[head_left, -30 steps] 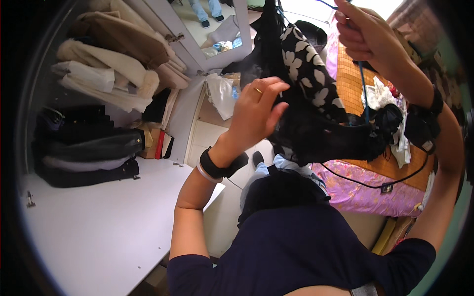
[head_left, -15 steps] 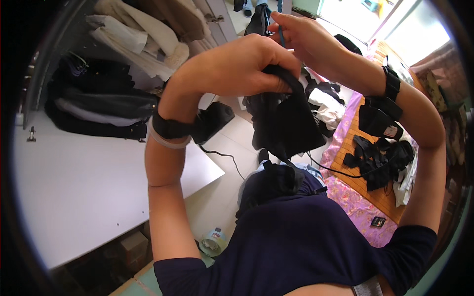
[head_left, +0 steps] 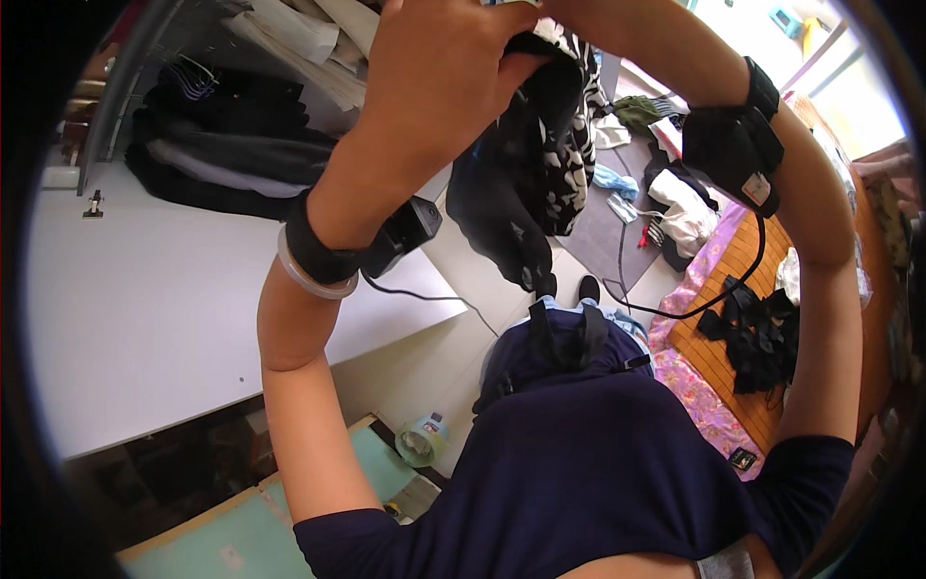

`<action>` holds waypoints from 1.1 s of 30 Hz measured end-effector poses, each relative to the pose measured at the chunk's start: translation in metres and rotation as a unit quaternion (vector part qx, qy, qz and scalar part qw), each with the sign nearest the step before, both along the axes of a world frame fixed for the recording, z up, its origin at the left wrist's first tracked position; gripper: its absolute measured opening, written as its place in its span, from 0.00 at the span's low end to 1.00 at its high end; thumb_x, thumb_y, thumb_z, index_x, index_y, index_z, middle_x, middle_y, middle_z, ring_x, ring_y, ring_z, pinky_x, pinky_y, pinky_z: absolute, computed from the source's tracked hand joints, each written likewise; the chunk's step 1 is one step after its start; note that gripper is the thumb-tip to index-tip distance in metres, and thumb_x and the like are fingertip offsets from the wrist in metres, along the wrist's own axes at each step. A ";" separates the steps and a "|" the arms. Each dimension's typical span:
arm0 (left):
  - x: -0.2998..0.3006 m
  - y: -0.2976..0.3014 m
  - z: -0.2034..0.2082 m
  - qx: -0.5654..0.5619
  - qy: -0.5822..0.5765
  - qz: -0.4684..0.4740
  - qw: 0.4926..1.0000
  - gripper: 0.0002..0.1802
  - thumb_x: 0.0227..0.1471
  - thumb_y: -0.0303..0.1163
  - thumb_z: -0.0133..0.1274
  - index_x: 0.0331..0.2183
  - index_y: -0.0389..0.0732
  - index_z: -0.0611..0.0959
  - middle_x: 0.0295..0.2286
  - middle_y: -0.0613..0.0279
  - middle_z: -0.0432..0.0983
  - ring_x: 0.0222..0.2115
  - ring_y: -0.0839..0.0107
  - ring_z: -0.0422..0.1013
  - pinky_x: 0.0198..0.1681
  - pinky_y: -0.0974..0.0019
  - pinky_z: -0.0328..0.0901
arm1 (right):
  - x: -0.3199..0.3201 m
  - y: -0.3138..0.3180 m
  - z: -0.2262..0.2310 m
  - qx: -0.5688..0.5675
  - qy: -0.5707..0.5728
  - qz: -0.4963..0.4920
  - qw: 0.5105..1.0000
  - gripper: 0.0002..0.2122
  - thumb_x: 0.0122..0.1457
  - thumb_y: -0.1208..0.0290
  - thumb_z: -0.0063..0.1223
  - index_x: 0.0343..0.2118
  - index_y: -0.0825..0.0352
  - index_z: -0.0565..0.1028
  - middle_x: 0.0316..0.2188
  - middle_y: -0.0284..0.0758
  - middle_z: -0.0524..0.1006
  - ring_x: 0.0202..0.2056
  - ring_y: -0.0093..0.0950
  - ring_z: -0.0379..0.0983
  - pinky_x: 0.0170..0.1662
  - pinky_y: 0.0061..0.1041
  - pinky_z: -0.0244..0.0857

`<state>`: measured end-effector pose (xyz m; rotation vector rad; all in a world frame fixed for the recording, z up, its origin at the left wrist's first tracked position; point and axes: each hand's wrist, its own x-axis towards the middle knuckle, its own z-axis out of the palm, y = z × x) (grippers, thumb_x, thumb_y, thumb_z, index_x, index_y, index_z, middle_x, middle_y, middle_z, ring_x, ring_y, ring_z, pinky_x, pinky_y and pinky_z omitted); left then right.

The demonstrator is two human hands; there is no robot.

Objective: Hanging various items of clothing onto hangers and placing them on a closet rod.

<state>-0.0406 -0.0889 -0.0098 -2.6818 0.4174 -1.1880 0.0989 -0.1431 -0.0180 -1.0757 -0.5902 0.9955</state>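
Observation:
My left hand (head_left: 439,82) is raised at the top of the view, fingers closed on the upper edge of a black garment (head_left: 502,183). The cloth hangs down in front of me, with a white leaf-like print along its right side. My right hand (head_left: 579,13) reaches up beside the left one at the top edge. Its fingers are cut off or hidden, so their hold cannot be made out. Both wrists carry black straps with small black boxes and cables.
To the left, folded dark clothes (head_left: 222,174) lie on a white shelf (head_left: 145,318), with pale clothes above. Several garments lie on a grey mat (head_left: 627,232). Black clothing (head_left: 757,333) rests on a bamboo mat (head_left: 694,338) at right. A greenish transparent container (head_left: 421,442) stands low on the left.
Both hands have moved up toward the top edge. The garment now hangs longer and its white print shows. My view has shifted, revealing more of the grey mat.

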 end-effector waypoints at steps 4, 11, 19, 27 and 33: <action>-0.007 0.002 -0.003 -0.098 0.050 0.185 0.977 0.07 0.38 0.26 0.55 0.25 0.36 0.77 0.27 0.62 0.66 0.26 0.68 0.67 0.27 0.69 0.62 | -0.004 0.007 0.008 0.061 -0.023 -0.007 0.998 0.19 0.51 0.50 0.40 0.36 0.62 0.62 0.31 0.30 0.66 0.36 0.24 0.61 0.38 0.31 0.53; 0.002 0.054 -0.023 -0.175 -0.031 0.263 0.948 0.08 0.45 0.32 0.53 0.31 0.43 0.76 0.27 0.64 0.72 0.27 0.65 0.70 0.32 0.68 0.63 | 0.001 0.013 0.017 0.178 -0.051 0.116 0.976 0.12 0.52 0.58 0.46 0.32 0.60 0.66 0.34 0.31 0.66 0.38 0.23 0.63 0.33 0.27 0.61; -0.011 0.085 -0.010 -0.177 -0.046 0.210 0.960 0.06 0.45 0.31 0.51 0.26 0.39 0.75 0.23 0.60 0.70 0.26 0.60 0.68 0.28 0.65 0.61 | 0.059 -0.048 0.001 0.129 -0.382 -0.165 0.900 0.10 0.54 0.72 0.45 0.35 0.73 0.70 0.31 0.36 0.74 0.31 0.24 0.72 0.30 0.17 0.65; -0.014 0.080 0.016 -0.184 -0.018 0.179 0.966 0.05 0.45 0.29 0.52 0.26 0.37 0.75 0.22 0.60 0.69 0.22 0.65 0.66 0.25 0.69 0.60 | 0.097 -0.060 -0.069 0.011 -0.523 -0.356 0.774 0.18 0.46 0.68 0.55 0.37 0.72 0.64 0.32 0.39 0.70 0.37 0.28 0.68 0.42 0.23 0.61; -0.031 0.085 0.031 -0.199 0.002 0.113 0.973 0.04 0.44 0.25 0.52 0.26 0.36 0.75 0.20 0.63 0.65 0.19 0.75 0.60 0.23 0.76 0.56 | 0.109 -0.072 -0.089 0.120 -0.206 -0.217 0.947 0.09 0.46 0.77 0.44 0.33 0.71 0.68 0.30 0.34 0.72 0.33 0.24 0.70 0.37 0.21 0.62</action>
